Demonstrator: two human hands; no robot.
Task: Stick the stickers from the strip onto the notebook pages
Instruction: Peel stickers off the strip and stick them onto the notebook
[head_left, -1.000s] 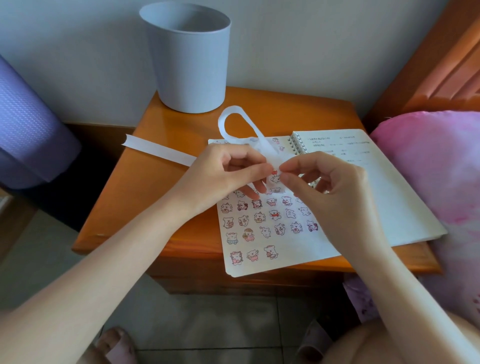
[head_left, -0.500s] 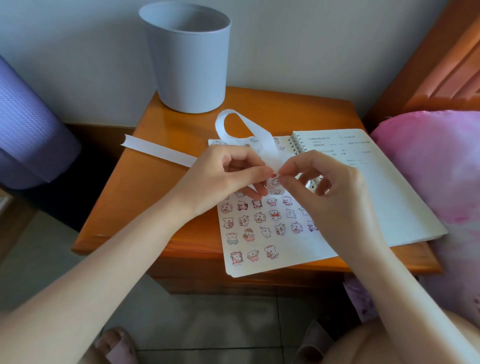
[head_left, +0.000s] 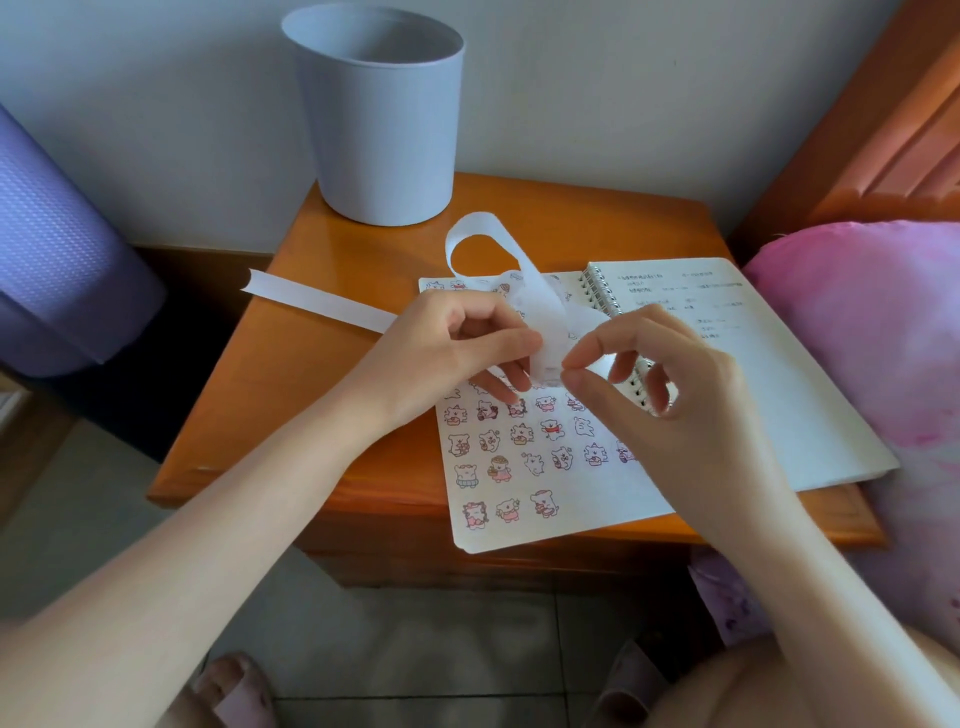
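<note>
**Both hands pinch the strip's end above the sticker page**

The left hand (head_left: 457, 353) holds the white strip (head_left: 545, 317) between thumb and forefinger, its other fingers curled beneath, above the far part of the notebook's left page. The right hand (head_left: 670, 400) meets it from the right. Its thumb and forefinger tips are pressed together on the right edge of the strip's near end. Whether a sticker sits between those tips cannot be told.

Compared with a second ago, the right hand's pinch sits slightly nearer. Its middle, ring and little fingers are now fanned apart rather than tucked close. The left hand stays where it was. A pale, half-clear bit of the strip's end now shows between the two hands.

From the hands the strip rises into a loop on the far side, much as before. Its tail runs left past the edge of the orange nightstand (head_left: 322, 374).

The spiral notebook (head_left: 753, 395) lies open on the nightstand. Rows of small cartoon stickers (head_left: 519, 457) cover its left page and handwriting marks the right. A grey-blue bin (head_left: 379, 119) stands at the far edge, well apart from the hands. Pink bedding (head_left: 857, 338) lies just right of the notebook.
</note>
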